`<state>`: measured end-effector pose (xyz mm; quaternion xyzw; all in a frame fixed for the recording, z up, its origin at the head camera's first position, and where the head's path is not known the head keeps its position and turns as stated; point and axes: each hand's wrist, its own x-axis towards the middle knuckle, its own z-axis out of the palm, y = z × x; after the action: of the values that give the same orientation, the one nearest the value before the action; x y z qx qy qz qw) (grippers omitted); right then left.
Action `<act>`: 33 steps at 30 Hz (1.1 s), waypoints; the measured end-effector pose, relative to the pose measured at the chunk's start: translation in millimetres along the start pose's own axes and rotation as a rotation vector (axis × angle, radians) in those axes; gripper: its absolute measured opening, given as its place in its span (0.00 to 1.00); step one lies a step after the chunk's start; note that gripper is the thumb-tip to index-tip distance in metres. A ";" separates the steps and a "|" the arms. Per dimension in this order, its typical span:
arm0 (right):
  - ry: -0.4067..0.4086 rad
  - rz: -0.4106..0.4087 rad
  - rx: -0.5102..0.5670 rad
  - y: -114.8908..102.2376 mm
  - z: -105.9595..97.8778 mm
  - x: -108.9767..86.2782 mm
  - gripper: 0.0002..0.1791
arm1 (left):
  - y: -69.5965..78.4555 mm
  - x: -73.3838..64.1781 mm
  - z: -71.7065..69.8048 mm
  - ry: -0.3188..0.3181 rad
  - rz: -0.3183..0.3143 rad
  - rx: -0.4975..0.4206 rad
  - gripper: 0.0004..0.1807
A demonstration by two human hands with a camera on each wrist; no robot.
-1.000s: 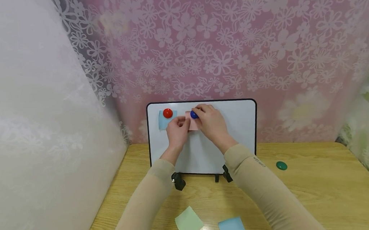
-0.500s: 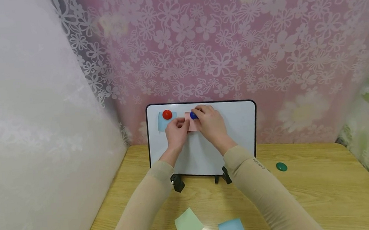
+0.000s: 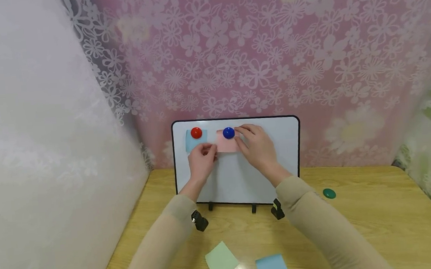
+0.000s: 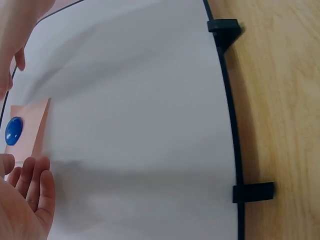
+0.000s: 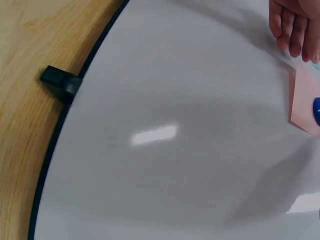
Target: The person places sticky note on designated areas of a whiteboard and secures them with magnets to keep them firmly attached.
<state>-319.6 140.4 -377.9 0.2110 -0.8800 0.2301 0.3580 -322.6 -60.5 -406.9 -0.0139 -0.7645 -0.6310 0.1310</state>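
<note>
1. The pink note (image 3: pixel 225 145) is placed on the upper middle of the whiteboard (image 3: pixel 238 177), with the blue magnet (image 3: pixel 228 133) set over its upper part. In the 2 wrist views, the note's lower edge is seen slightly lifted off the board.
2. The left hand (image 3: pixel 201 161) is held just beside the lower left corner of the pink note. Its fingers are loosely bent, with the thumb parted from them, and nothing is gripped; whether the note is touched by the thumb cannot be told.
3. The right hand (image 3: pixel 257 146) is held to the right of the blue magnet. Its fingers and thumb are spread apart and nothing is gripped; in the left wrist view a gap is shown between hand and magnet.
4. To the left of the pink note, a pale blue note (image 3: pixel 192 144) is covered near its top by the red magnet (image 3: pixel 196 132).
5. The whiteboard is edged in black and propped upright on the wooden table (image 3: pixel 374 219), where 2 black feet (image 3: pixel 254 208) are seen below its lower edge.
6. On the table, 1 green note (image 3: pixel 221 261) is laid near 1 sky-blue note (image 3: pixel 273 268), which is cut off by the view's lower edge.
7. A green magnet (image 3: pixel 329 193) is placed to the right of the board, well apart from the 2 hands.
</note>
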 end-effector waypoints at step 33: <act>0.075 0.040 0.208 49.9 -12.2 -97.7 0.18 | -49.4 -61.0 -18.7 -0.251 -0.064 -0.019 0.13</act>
<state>-275.9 207.5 -453.8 0.2207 -0.8415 0.3348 0.3621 -269.4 -79.9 -464.5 -0.0696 -0.7691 -0.6352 0.0138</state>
